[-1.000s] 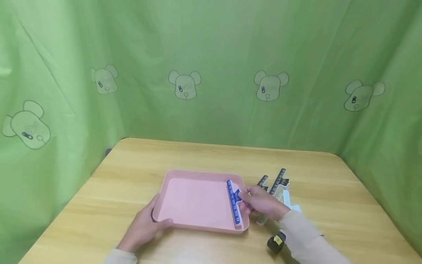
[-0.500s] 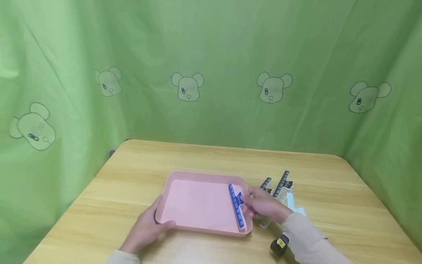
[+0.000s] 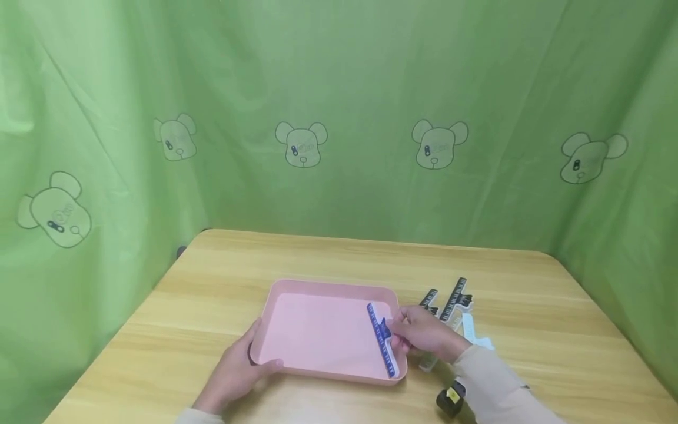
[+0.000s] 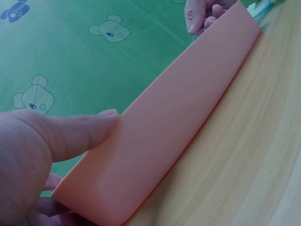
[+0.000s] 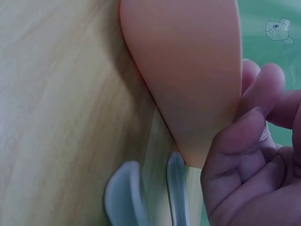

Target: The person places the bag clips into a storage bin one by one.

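A shallow pink tray (image 3: 323, 333) lies on the wooden table. My left hand (image 3: 235, 368) grips its near left corner; in the left wrist view the thumb (image 4: 89, 132) presses on the rim. Between thumb and forefinger, my right hand (image 3: 426, 334) pinches the handle of a long blue clip (image 3: 379, 340) printed with piano keys. The clip slants inside the tray along its right side, its lower end at the near right corner. In the right wrist view the tray wall (image 5: 188, 70) and my right hand's fingers (image 5: 268, 84) hide most of the clip.
Right of the tray lie two black piano-key clips (image 3: 454, 299), a light blue clip (image 3: 468, 328) and a pale clip (image 3: 426, 361), partly covered by my right hand and forearm. A small black object with a yellow label (image 3: 450, 399) is beside my right sleeve. Green curtains surround the table.
The blue clip has come slightly nearer and lower within the tray, still pinched by my right hand. My left hand keeps its grip on the corner. The head view has shifted slightly.
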A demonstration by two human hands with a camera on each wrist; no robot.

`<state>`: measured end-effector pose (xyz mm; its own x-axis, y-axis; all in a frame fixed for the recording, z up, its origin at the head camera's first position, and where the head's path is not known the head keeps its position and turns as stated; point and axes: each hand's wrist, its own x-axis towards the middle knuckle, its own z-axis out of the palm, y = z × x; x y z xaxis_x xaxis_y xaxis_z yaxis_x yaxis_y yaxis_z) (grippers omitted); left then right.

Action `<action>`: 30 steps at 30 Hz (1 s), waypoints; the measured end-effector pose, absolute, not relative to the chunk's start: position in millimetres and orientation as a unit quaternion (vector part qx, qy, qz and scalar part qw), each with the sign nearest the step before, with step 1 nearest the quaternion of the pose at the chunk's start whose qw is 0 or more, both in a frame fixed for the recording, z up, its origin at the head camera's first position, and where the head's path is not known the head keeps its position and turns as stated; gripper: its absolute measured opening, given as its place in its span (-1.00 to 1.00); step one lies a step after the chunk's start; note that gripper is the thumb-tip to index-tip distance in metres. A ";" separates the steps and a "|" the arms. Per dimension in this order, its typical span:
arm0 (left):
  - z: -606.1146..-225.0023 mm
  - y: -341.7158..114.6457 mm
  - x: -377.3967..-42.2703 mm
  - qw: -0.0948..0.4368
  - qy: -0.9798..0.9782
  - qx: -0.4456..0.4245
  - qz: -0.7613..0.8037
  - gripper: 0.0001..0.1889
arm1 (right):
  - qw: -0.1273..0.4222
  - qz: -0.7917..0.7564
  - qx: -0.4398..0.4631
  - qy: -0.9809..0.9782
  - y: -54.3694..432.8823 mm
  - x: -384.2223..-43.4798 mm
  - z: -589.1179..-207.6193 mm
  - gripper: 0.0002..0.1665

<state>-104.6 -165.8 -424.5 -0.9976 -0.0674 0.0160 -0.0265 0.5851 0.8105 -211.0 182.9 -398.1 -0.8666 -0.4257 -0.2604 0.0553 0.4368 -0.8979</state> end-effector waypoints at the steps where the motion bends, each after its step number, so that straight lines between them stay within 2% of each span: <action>1: -425.1 -165.7 -103.9 0.022 -0.890 0.028 -0.456 0.11 | 0.234 -0.520 -0.114 0.813 183.2 -210.4 -399.0 -0.81; 12: -426.0 -163.6 -103.1 0.017 -0.886 0.037 -0.461 0.09 | 0.244 -0.534 -0.127 0.799 185.3 -208.2 -394.9 -0.77; 22: -418.2 -166.3 -115.2 0.016 -0.889 0.018 -0.457 0.11 | 0.219 -0.513 -0.105 0.823 191.4 -217.4 -383.8 -0.73; 30: -420.8 -169.7 -110.5 0.005 -0.892 0.017 -0.452 0.11 | 0.211 -0.509 -0.085 0.830 199.7 -215.0 -384.5 -0.75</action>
